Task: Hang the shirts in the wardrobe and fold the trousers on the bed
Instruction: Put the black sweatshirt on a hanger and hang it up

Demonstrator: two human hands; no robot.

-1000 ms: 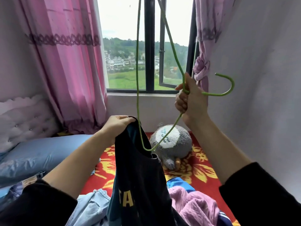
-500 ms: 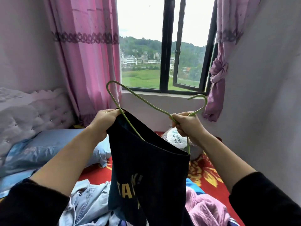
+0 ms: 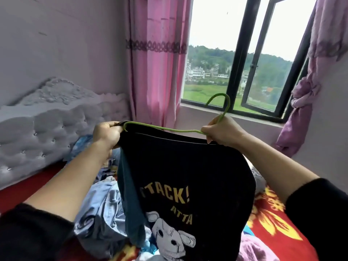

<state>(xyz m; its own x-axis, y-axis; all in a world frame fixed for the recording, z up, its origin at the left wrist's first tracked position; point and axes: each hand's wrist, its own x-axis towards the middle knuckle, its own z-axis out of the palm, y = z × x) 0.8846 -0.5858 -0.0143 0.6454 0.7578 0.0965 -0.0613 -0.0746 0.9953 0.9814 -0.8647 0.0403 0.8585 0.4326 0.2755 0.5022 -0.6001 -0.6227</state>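
Note:
A black T-shirt [image 3: 188,166] with yellow lettering and a grey cartoon print hangs in front of me over the bed. A thin green wire hanger [image 3: 162,129] runs along its top edge, its hook [image 3: 220,102] pointing up toward the window. My left hand [image 3: 107,134] grips the shirt's left shoulder where the hanger's end sits. My right hand [image 3: 220,132] grips the hanger at the base of the hook, at the shirt's top edge. The hanger's right arm is hidden inside the shirt.
Below the shirt lies a pile of clothes: light blue denim [image 3: 101,213] and a pink garment [image 3: 254,247]. The bed has a red flowered cover [image 3: 273,219] and a tufted grey headboard [image 3: 47,132]. Pink curtains [image 3: 158,59] flank the window [image 3: 243,59]. No wardrobe is in view.
The hanger came down from high in my right hand and its left end went into the shirt's shoulder. The shirt now hangs spread out between both hands, print facing me.

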